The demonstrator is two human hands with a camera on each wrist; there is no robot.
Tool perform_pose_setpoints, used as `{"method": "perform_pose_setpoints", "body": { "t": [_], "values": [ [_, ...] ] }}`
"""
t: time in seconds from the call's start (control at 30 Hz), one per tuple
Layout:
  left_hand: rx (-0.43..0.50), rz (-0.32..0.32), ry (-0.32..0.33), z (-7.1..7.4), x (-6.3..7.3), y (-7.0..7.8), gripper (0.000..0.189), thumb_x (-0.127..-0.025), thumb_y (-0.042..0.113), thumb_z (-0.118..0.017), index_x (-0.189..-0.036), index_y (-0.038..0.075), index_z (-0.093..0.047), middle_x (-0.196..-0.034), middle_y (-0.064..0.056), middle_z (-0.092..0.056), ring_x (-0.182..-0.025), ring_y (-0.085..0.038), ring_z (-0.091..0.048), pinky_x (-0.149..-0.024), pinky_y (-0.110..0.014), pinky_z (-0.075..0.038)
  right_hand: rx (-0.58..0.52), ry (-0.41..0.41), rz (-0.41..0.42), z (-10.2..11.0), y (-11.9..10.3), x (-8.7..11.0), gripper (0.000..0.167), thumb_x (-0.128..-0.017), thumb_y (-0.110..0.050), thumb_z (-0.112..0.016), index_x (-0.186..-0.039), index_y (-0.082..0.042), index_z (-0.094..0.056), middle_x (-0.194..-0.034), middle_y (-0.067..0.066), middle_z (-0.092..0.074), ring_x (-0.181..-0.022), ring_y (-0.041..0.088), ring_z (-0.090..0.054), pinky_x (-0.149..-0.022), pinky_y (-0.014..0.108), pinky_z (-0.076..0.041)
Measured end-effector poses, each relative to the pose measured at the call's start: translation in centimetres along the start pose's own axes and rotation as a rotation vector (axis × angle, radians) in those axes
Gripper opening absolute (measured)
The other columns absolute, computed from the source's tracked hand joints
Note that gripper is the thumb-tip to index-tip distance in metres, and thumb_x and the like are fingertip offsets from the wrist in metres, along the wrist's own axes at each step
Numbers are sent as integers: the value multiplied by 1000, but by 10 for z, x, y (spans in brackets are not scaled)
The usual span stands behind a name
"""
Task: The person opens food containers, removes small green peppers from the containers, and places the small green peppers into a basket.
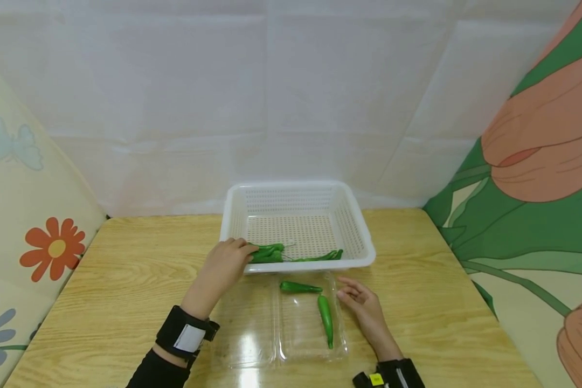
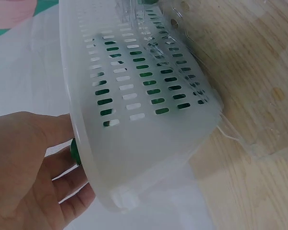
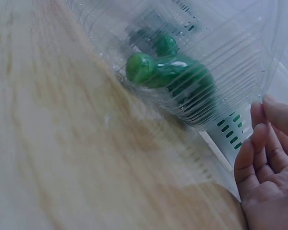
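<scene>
A white plastic basket [image 1: 298, 186] with slotted walls stands at the back of the table. Along its near side lie several green chili peppers [image 1: 270, 253]. My left hand [image 1: 228, 258] reaches over the near left rim and holds a pepper, whose green end [image 2: 75, 152] shows between thumb and fingers in the left wrist view. In front of the basket is an opened clear plastic clamshell box [image 1: 283, 353]. Two green peppers [image 1: 326, 320] lie in its right half. My right hand [image 1: 364, 307] rests beside that half, fingers loosely bent, fingertips right at the box's edge.
The wood-grain table [image 1: 140, 269] extends to both sides of the basket. A white sheet [image 1: 267, 108] hangs behind it. Flower-patterned panels [image 1: 538, 161] flank the table left and right. The clamshell's left half [image 1: 247, 323] lies flat, close to my left forearm.
</scene>
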State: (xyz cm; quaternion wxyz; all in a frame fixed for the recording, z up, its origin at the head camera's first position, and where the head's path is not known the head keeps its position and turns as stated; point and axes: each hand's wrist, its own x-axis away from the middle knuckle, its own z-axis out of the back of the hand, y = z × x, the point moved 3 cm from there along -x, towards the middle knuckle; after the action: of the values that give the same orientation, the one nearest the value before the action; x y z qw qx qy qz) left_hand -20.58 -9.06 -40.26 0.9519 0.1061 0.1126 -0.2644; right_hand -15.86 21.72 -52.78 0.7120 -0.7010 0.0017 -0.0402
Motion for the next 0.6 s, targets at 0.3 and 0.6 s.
{"method": "perform_pose_setpoints", "body": {
  "t": [0.3, 0.6],
  "values": [
    [-57, -1, -7, -1, 2, 1, 30, -86, -6, -71, -114, 6, -72, -95, -8, -69, -80, -23, -63, -70, -32, -55, 3, 0, 14, 0, 1, 0, 38, -93, -2, -67, -127, 11, -57, -89, -1, -66, -82, 6, -62, -75, 17, -50],
    [-6, 1, 77, 1, 5, 0, 20, -89, 1, -71, -108, 7, -74, -88, -6, -69, -76, -23, -63, -67, -33, -54, 7, -7, 19, 0, 0, 1, 39, -93, -3, -67, -127, 11, -56, -89, -2, -66, -82, 6, -63, -75, 17, -50]
  ]
}}
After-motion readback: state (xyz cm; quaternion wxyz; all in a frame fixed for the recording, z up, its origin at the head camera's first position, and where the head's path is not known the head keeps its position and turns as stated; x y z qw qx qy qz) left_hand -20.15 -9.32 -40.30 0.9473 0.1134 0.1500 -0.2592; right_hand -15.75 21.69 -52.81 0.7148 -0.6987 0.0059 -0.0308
